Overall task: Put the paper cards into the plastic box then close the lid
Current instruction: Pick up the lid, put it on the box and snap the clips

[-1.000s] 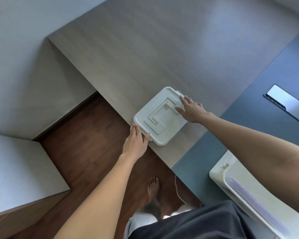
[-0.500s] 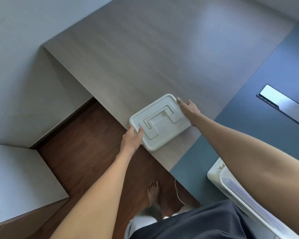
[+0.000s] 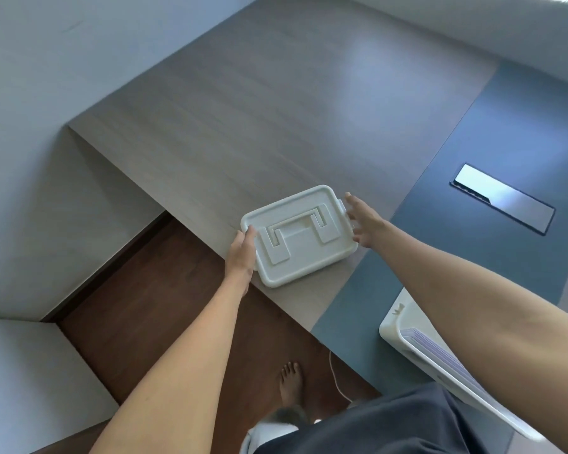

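A white plastic box (image 3: 297, 237) with its lid shut and a flat handle on top lies near the front edge of the wooden table (image 3: 243, 109). My left hand (image 3: 241, 253) grips its left end, thumb on the lid. My right hand (image 3: 364, 222) presses against its right end at the side clip, fingers spread. A stack of paper cards (image 3: 440, 355) stands in a second white container (image 3: 391, 326) at the lower right, partly hidden by my right forearm.
A dark blue surface (image 3: 505, 126) covers the table's right part, with a metal cable plate (image 3: 502, 198) set in it. Below the table edge are dark wooden floor (image 3: 145, 306), a bare foot (image 3: 291, 385) and a white cable (image 3: 335, 375).
Both hands have turned the box anticlockwise, so its long side now runs roughly along the table edge. My right hand slid from the lid to the right end.
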Available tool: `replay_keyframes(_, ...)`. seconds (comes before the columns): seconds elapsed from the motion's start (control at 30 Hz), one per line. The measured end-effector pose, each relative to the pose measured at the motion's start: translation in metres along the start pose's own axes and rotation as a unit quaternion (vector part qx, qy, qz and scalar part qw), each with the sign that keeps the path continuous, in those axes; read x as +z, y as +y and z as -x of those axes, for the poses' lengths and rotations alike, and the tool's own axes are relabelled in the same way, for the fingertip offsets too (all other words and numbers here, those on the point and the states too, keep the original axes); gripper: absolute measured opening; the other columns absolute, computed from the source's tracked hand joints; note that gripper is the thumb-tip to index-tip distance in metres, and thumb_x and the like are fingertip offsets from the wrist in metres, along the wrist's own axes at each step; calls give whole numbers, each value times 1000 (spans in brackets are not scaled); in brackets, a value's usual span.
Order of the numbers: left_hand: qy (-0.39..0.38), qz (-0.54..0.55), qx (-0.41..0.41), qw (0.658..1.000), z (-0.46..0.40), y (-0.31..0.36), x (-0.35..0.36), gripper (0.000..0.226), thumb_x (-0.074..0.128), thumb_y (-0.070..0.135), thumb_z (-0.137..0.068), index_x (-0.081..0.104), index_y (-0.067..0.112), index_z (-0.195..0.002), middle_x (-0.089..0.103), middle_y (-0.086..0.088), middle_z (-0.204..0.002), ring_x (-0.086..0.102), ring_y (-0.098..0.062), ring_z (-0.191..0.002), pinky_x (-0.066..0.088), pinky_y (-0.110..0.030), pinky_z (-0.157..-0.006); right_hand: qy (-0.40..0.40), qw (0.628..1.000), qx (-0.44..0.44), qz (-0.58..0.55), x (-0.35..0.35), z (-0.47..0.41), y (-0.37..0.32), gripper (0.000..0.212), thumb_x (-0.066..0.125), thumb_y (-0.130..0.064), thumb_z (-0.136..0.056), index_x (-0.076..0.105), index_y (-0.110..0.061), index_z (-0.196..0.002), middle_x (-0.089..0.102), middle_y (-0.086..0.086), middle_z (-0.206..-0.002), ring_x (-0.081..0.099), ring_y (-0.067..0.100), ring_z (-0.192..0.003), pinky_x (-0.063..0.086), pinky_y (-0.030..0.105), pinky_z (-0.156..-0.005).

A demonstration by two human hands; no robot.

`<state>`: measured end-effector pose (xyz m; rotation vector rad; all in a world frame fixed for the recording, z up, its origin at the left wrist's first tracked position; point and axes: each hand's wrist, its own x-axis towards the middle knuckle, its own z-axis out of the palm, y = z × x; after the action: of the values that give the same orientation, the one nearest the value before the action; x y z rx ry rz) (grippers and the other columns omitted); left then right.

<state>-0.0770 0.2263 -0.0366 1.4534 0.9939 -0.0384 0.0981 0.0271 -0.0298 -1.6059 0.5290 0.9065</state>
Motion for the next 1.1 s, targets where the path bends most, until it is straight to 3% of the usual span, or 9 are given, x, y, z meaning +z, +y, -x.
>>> replay_keyframes(0.1,15,42,18,999,2,22,10,62,40,55,-87,58,19,-134,66,0,-130,60,-19,-120,49,-32,-94,8,999,-26,-26,-14,15,-14,55,55,-57,-91,59,-18,-129,56,-1,-135,61,24,-102,51,34,-79)
replay_keyframes(0.2,19,59,25,998,4,46,25,71,41,54,-83,50,14,-141,56,-8,-145,54,-28,-132,43,-46,-111,48,996,-61,-36,-35,29,-26,53,59,-50,-90,62,-12,-126,61,3,-123,63,26,-99,51,33,-80)
replay_keyframes(0.3,2,58,54,997,9,68,43,72,43,50,-84,46,7,-142,52,-15,-147,49,-34,-136,40,-52,-114,81,990,-96,-68,-59,47,-33,31,59,-37,-91,63,-13,-111,58,6,-104,54,23,-88,41,30,-62)
replay_keyframes(0.5,-6,71,114,991,29,99,86,59,48,39,-89,54,2,-134,57,-19,-140,52,-36,-131,43,-53,-110,189,971,-137,-58,-116,84,-31,28,56,-18,-90,71,-6,-109,55,3,-95,50,19,-82,31,29,-56)
replay_keyframes(0.63,-36,66,149,986,42,112,118,45,51,27,-97,59,5,-136,63,-14,-137,58,-29,-129,44,-47,-110,252,951,-160,-78,-160,116,-23,9,63,-18,-85,66,-20,-94,60,1,-90,51,14,-66,35,24,-55)
replay_keyframes(0.73,-71,45,171,982,52,116,141,39,51,25,-98,64,9,-132,67,-9,-131,63,-25,-123,48,-43,-108,273,944,-161,-88,-194,138,-8,6,65,-19,-86,63,-19,-91,63,2,-91,56,17,-74,37,27,-63)
replay_keyframes(0.87,-126,19,200,971,65,115,166,34,58,11,-96,63,4,-129,69,-12,-126,67,-25,-116,51,-42,-105,304,937,-147,-91,-236,163,21,17,68,-17,-87,64,-15,-104,69,2,-93,63,14,-67,35,27,-59)
replay_keyframes(0.97,-175,0,209,962,78,110,181,38,65,5,-92,61,0,-129,69,-14,-124,67,-25,-116,52,-41,-104,321,934,-125,-99,-261,179,48,12,75,-20,-83,67,-14,-91,72,3,-91,63,8,-61,36,25,-58)
replay_keyframes(1.1,-222,-9,195,955,94,98,194,45,73,0,-85,60,-2,-128,70,-13,-119,69,-24,-109,56,-34,-95,322,933,-100,-125,-283,192,84,25,79,-21,-81,70,-13,-102,74,7,-97,65,15,-70,38,23,-57)
